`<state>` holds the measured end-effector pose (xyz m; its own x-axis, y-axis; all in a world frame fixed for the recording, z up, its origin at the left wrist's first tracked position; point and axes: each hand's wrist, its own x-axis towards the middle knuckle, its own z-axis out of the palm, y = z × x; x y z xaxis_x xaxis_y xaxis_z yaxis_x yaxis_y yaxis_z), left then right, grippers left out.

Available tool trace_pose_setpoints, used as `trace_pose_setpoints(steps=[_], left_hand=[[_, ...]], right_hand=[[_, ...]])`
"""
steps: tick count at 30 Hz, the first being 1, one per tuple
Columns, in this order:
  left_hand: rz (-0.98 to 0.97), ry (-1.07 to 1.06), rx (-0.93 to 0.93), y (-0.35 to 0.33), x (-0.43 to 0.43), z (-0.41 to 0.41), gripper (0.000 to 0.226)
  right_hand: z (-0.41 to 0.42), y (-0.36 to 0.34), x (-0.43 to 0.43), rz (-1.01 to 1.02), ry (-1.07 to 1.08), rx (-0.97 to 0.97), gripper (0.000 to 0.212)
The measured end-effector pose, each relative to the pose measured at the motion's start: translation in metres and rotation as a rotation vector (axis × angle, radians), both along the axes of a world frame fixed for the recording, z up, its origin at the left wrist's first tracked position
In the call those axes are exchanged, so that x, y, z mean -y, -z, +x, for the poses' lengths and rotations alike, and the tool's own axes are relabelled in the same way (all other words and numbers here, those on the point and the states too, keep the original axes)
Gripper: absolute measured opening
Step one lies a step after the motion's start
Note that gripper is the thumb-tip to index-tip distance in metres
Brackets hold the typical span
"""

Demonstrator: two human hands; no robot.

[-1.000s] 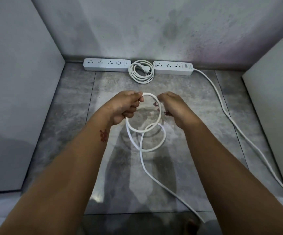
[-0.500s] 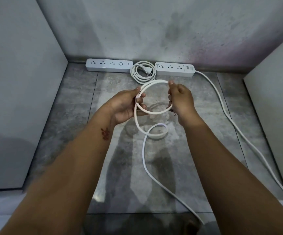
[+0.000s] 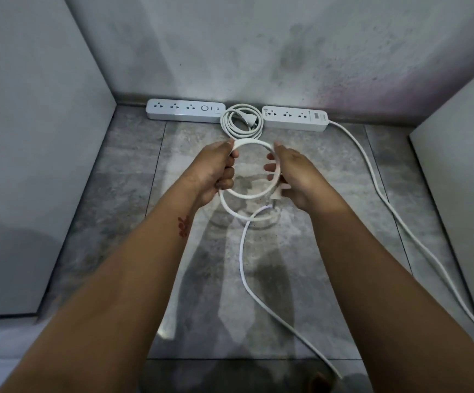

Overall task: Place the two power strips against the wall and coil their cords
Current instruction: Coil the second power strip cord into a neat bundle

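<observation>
Two white power strips lie against the back wall: the left strip and the right strip. Between them sits a finished coil of cord with its plug inside. The right strip's white cord runs from its right end down the floor, curves back and rises into a loop held above the tiles. My left hand grips the loop's left side. My right hand holds its right side, fingers curled round the cord, with the plug showing under it.
Grey stone-look floor tiles fill the niche. Plain panels close it in on the left and right. The stained back wall stands behind the strips. Loose cord trails to the lower right corner.
Both hands have lifted the loop and spread it into a rounder ring, moving toward the wall. The second lower loop has tightened under the first.
</observation>
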<state>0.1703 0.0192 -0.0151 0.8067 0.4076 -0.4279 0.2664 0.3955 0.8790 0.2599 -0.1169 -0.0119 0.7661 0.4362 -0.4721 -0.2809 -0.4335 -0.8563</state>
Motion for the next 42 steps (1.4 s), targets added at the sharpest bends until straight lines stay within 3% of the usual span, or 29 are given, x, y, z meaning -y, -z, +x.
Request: trace_pose_setpoints(steps=[3,7,15,18,23,26,30,34,37,39,42], left_hand=[[-0.022,-0.003,0.030,0.003,0.010,0.001,0.031],[-0.042,0.018,0.057,0.001,0.015,0.002,0.031],[0.056,0.019,0.039,0.005,0.010,0.000,0.032],[0.108,0.021,0.024,0.005,0.007,0.000,0.032],[0.217,-0.048,-0.021,0.003,-0.010,-0.002,0.032],[0.178,-0.068,-0.019,0.002,-0.016,-0.003,0.026],[0.094,0.003,0.001,-0.001,-0.014,-0.002,0.028],[0.023,0.142,0.003,-0.007,-0.016,-0.003,0.023],[-0.137,0.178,-0.005,-0.010,-0.015,-0.004,0.020],[-0.270,0.174,-0.016,-0.007,-0.017,-0.005,0.032],[-0.334,0.110,-0.034,-0.003,-0.016,-0.004,0.032]], right_hand=[[-0.003,0.000,-0.005,0.155,0.074,-0.214,0.005],[-0.002,0.003,-0.005,0.311,0.211,-0.292,0.025],[-0.002,-0.013,-0.009,0.496,0.327,-0.409,0.023],[-0.003,-0.011,-0.012,0.419,0.270,-0.369,0.017],[-0.003,-0.012,0.002,-0.019,-0.154,-0.216,0.002],[0.000,-0.017,0.004,-0.101,-0.284,-0.128,0.004],[0.003,-0.020,-0.005,-0.046,-0.224,0.009,0.003],[0.002,-0.019,-0.007,0.071,-0.188,-0.059,0.030],[0.001,-0.020,-0.007,0.111,-0.086,-0.029,0.030],[0.004,-0.020,-0.007,0.183,0.058,-0.090,0.030],[0.008,-0.022,-0.005,0.204,0.137,-0.192,0.030]])
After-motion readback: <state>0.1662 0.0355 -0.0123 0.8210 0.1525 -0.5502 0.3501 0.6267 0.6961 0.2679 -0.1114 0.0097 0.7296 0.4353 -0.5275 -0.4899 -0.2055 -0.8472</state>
